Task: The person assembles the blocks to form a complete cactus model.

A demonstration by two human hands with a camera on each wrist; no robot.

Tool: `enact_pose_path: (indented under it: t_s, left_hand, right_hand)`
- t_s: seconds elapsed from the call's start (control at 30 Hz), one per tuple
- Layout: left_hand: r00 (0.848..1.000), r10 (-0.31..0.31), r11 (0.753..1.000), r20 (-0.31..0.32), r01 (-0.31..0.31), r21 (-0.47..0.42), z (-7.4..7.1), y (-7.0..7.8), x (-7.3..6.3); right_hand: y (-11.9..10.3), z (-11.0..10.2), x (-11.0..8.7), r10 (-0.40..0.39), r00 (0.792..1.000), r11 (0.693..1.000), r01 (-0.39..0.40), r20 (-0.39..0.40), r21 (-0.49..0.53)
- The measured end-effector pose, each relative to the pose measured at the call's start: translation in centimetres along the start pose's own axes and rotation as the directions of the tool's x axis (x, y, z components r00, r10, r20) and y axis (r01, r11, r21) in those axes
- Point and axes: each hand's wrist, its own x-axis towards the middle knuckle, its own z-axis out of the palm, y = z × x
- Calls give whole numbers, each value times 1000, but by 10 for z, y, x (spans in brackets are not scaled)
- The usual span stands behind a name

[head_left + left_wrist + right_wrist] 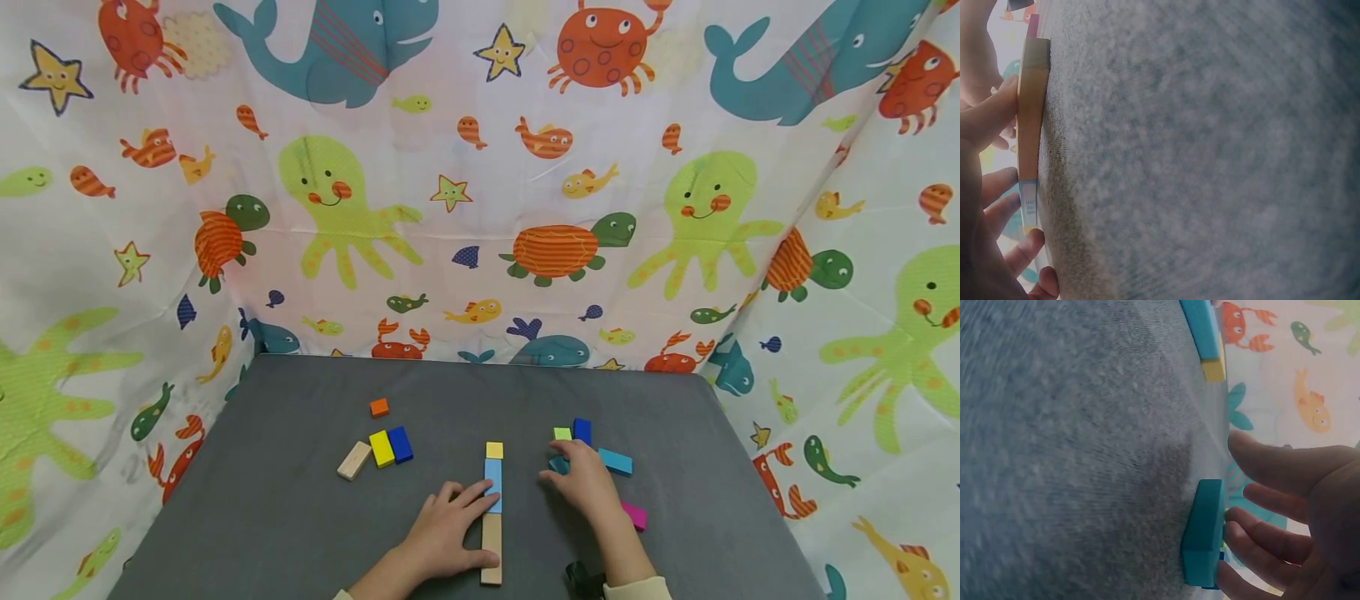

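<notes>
A row of blocks stretches away from me in the head view: a long plain wooden block (491, 542), a light blue block (492, 483) and a small yellow block (494, 450). My left hand (446, 533) rests along its left side, thumb on the wooden block and outstretched fingertips at the light blue one. To the right, my right hand (587, 483) is spread over a teal block (558, 466). From the right wrist, fingertips show right beside that teal block (1204, 531), while the thumb stays apart from it.
Around my right hand lie a light green block (562, 433), a dark blue block (582, 430), a blue block (616, 462) and a magenta block (635, 517). Left of the row are orange (379, 407), yellow (382, 448), blue (401, 444) and plain wooden (354, 460) blocks.
</notes>
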Motion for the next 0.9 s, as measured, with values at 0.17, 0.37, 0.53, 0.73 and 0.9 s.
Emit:
enact_pose_path:
  t_s: [0.17, 0.37, 0.53, 0.73, 0.9]
  left_hand:
    - [1000, 6, 1000, -2, -6, -4, -1, 0, -1]
    - [999, 27, 999, -21, -27, -16, 0, 0, -1]
    - [999, 40, 999, -34, -41, -25, 3, -2, 0]
    - [997, 44, 998, -62, -46, -45, 7, -7, 1]
    - [998, 41, 997, -51, -44, -59, 8, -10, 2]
  right_hand:
    - [5, 3, 5, 24, 1000, 1000, -24, 11, -9]
    - [8, 3, 11, 25, 999, 999, -24, 42, -22]
    - [8, -1, 8, 81, 995, 996, -78, 55, -53]
    - [5, -4, 4, 107, 993, 991, -103, 47, -80]
    - [1, -4, 2, 101, 994, 990, -96, 46, -99]
